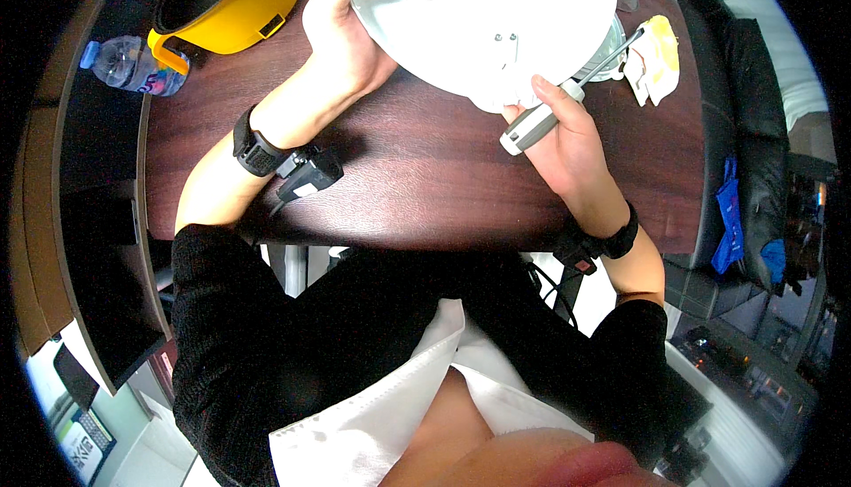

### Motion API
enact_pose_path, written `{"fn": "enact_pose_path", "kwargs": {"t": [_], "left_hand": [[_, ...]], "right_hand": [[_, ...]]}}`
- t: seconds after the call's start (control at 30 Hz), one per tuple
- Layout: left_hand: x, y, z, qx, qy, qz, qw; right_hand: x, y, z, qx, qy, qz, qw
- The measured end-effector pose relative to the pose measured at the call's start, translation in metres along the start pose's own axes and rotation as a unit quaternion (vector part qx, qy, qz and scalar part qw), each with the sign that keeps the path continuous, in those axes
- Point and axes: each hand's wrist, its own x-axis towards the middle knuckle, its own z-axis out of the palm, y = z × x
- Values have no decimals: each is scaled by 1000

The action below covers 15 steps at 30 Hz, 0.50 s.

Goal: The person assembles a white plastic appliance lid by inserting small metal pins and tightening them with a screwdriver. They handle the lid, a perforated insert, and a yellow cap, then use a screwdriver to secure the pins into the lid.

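A large white round appliance part (523,8), glossy and bright, is held up above the table and runs out of the picture's upper edge. Two small screws show on its face, close to a tab on the near rim. My left hand (341,39) grips its left edge with the thumb on top. In my right hand (567,137) lies a screwdriver (530,130) with a grey and white handle, its metal shaft pointing up and to the right, away from the screws. The right fingers are at the tab on the near rim, partly hidden beneath it.
At the far left of the dark wooden table (425,177) stands a yellow pot (235,26) with a dark inside. A water bottle (133,66) lies beside it. On the right are a clear container (610,62), partly covered, and a crumpled yellow-and-white wrapper (654,60).
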Motion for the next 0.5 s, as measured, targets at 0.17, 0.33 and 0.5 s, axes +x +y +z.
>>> {"fn": "enact_pose_path", "kwargs": {"t": [0.17, 0.33, 0.5], "left_hand": [[-4, 3, 4, 19, -21, 2, 1000], [0, -8, -18, 26, -19, 10, 999], [-2, -20, -27, 49, 26, 5, 998]], "right_hand": [[-2, -1, -4, -54, 2, 2, 999], [1, -2, -4, -48, -1, -10, 999], [9, -5, -18, -50, -14, 33, 998]]}}
